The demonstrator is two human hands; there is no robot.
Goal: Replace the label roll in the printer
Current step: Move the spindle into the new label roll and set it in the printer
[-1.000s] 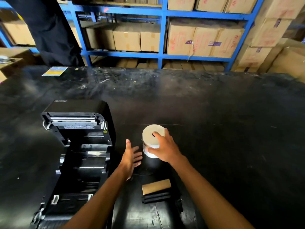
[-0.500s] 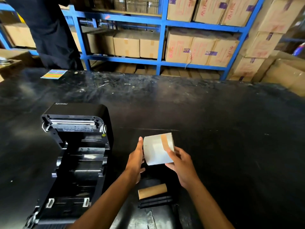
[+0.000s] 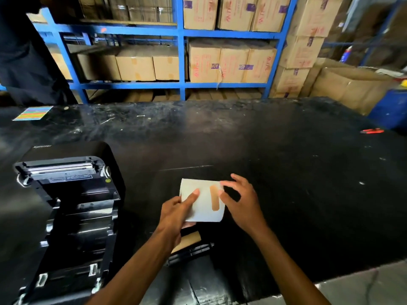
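A white label roll (image 3: 203,202) lies on its side in the air above the black table (image 3: 286,172), with a strip of brown tape (image 3: 214,198) across its outer wrap. My left hand (image 3: 178,213) grips the roll's left end, thumb laid over its face. My right hand (image 3: 241,201) is at the right end, fingertips pinching at the tape's edge. The black printer (image 3: 68,208) stands at the left with its lid swung back and its roll bay bare. An empty cardboard core (image 3: 187,241) and a black spindle (image 3: 191,252) lie under my left wrist.
A coloured card (image 3: 33,113) lies at the table's far left corner and a red tool (image 3: 372,130) at the far right. A person in dark clothes (image 3: 26,51) stands behind the table. Blue racks (image 3: 181,62) hold cardboard boxes.
The roll stood upright on the table under my right hand. I lifted it, tipped it on its side and took it in both hands; my right fingers have moved onto the tape.
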